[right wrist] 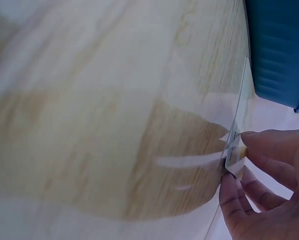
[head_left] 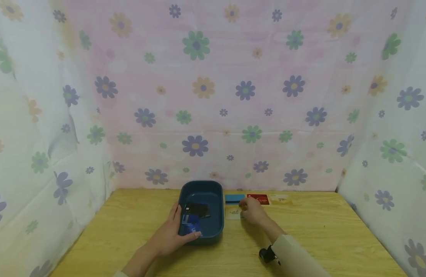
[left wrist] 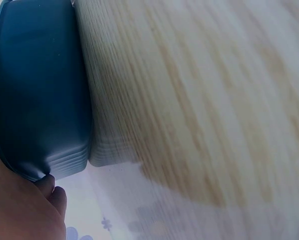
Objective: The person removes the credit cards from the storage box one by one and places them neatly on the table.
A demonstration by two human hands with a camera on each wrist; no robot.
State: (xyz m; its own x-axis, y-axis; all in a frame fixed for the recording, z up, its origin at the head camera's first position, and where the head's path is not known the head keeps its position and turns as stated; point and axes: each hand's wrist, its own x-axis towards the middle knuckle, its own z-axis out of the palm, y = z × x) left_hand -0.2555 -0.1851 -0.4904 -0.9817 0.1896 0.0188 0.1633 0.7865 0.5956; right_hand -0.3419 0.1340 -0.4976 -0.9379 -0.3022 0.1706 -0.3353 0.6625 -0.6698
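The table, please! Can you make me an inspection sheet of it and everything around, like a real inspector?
Surface: wood-grain table.
Job's things: blue bin with dark and blue cards inside; right of it, a back row of light blue card, red card and cream card; pale card in front of the light blue one.
Clutter: nothing seen.
Hands: left hand grips the bin; right hand pinches the pale card's edge.
Cables: nothing seen.
Surroundings: flowery hangings behind and on both sides.

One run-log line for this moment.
left hand: grips teal bin; right hand: pinches pale card; bin: black card, blue cards; table: light-blue card, red VIP card, cream card
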